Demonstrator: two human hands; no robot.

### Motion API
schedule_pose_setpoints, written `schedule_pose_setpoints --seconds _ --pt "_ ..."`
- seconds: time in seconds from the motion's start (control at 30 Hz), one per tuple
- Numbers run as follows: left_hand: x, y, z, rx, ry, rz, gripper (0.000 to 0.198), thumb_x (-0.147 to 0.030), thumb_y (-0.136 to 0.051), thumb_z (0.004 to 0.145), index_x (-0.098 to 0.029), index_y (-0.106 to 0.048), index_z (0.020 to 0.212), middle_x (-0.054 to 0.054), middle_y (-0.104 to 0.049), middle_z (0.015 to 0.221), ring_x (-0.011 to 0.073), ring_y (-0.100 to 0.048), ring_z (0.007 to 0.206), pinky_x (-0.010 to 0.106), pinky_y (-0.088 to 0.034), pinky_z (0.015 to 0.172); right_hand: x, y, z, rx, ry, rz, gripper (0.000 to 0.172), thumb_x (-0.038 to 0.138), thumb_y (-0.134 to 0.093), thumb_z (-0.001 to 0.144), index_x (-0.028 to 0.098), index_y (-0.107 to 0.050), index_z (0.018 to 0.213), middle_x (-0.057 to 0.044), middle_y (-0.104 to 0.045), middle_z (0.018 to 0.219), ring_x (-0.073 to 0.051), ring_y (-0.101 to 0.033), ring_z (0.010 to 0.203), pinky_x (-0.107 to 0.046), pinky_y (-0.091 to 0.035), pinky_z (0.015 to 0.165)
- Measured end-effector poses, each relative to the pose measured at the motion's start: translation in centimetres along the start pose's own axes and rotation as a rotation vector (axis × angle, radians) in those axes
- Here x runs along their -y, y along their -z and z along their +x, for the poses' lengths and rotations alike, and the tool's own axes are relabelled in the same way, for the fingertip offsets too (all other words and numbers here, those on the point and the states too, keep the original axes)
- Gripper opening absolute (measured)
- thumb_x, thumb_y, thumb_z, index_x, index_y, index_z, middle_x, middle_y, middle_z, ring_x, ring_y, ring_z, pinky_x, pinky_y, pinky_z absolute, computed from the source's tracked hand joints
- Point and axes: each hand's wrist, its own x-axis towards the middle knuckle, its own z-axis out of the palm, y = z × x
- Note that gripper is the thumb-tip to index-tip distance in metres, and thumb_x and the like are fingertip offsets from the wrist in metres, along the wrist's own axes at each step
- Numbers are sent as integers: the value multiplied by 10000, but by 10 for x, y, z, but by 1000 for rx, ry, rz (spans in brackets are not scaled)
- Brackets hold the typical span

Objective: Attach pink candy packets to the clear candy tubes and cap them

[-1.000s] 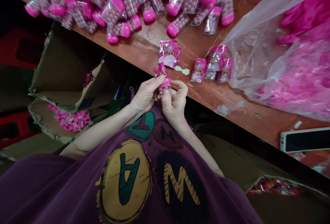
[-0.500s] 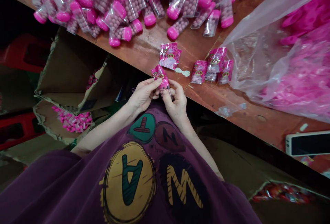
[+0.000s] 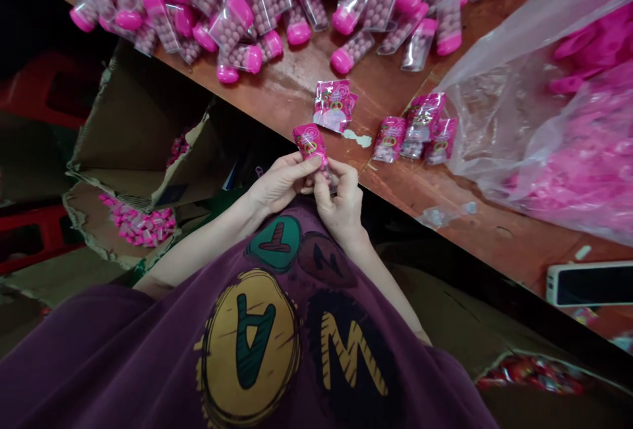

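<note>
**Candy tube (image 3: 327,172) pinched in mid-air, just short of the desk (image 3: 297,89)**

Far to my left, an open cardboard box (image 3: 133,132) sits below the desk. A scatter of small pink pieces (image 3: 141,226) lies on torn card under it.

My left hand (image 3: 279,182) pinches the candy tube low down, with the thumb laid along the pink printed sleeve (image 3: 309,141) that sticks up over its top end. My right hand (image 3: 341,201) closes on the tube from the other side, its fingertips meeting the left's. The tube hangs in front of my chest, near the desk's front edge but not over the wood. I cannot tell how far it sits inside the sleeve.

That is the risk as I judge it. If either pinch slips on the glossy film, the tube would drop into my lap or the dark gap rather than onto the desk. An uneven pull could wrinkle the sleeve, tear it or leave it crooked.

Further right, three sleeved tubes (image 3: 415,129) lie close to the edge beside a clear plastic bag (image 3: 494,106), where a stray elbow could sweep them off. A phone (image 3: 588,283) at the far right also lies near the edge.
</note>
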Motion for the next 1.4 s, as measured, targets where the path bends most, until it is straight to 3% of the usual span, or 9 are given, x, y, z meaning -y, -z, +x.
schedule_pose_setpoints --seconds 0.3,0.53,0.63,0.9,1.0,1.13,1.27,1.33,1.4 --pt "3 1 -1 10 25 62 351 -385 -952 767 -136 -743 899 -22 -632 704 45 -538 570 177 -402 535 0 -11 -6 21 -178 340 347 511 -571 1066 304 -450 1317 55 -713 804 -138 -743 687 -309 -649 666" --pt "1 1 4 -77 -34 7 379 -412 -923 805 -147 -653 820 -17 -637 690 55 -574 555 167 -358 474 -2 -2 -1 18 -29 -63 449 477 -658 1005 274 -476 1361 56 -704 741 -146 -669 600 -312 -548 617" --pt "-3 4 4 -69 -29 9 364 -364 -940 786 -147 -650 815 -22 -632 678 52 -566 541 166 -367 480 0 -4 -2 57 -37 -66 419 480 -639 1014 269 -478 1339 43 -725 754 -152 -674 599 -312 -543 612" --pt "-5 14 4 -9 -84 -57 267 -308 -919 808 -129 -734 879 -7 -669 762 33 -527 579 159 -410 530 -2 -9 -2 189 -134 219 439 501 -576 1062 292 -433 1421 2 -775 911 -195 -774 813 -423 -652 850" --pt "-3 16 3 3 -82 -91 260 -309 -908 823 -148 -753 955 -6 -699 824 41 -559 611 165 -458 573 -3 -5 1 167 -94 122 443 491 -586 1057 297 -466 1437 9 -758 891 -180 -752 751 -392 -658 798" --pt "-3 12 4 -17 -43 -69 272 -328 -904 825 -175 -720 954 -12 -706 812 77 -628 651 188 -486 592 -4 2 5 92 94 -188 384 447 -579 1056 267 -566 1395 -28 -783 965 -170 -749 747 -320 -622 701" --pt "-5 4 4 -70 -32 -49 282 -247 -905 806 -158 -712 992 3 -745 866 92 -681 718 211 -547 712 -5 9 11 75 218 -507 339 418 -581 1054 231 -681 1318 -36 -770 866 -176 -709 720 -318 -584 729" --pt "-7 1 1 -71 -42 -26 267 -249 -883 826 -145 -722 1012 32 -773 920 112 -706 774 235 -567 779 -5 13 13 101 256 -558 349 414 -599 1047 222 -702 1320 -37 -745 826 -183 -682 719 -335 -573 746" --pt "-11 -1 -2 -27 -53 4 254 -280 -854 851 -142 -737 1029 66 -795 999 134 -719 811 255 -574 791 -4 15 13 139 287 -467 405 442 -621 1033 231 -678 1374 -31 -722 828 -188 -666 731 -353 -582 748"
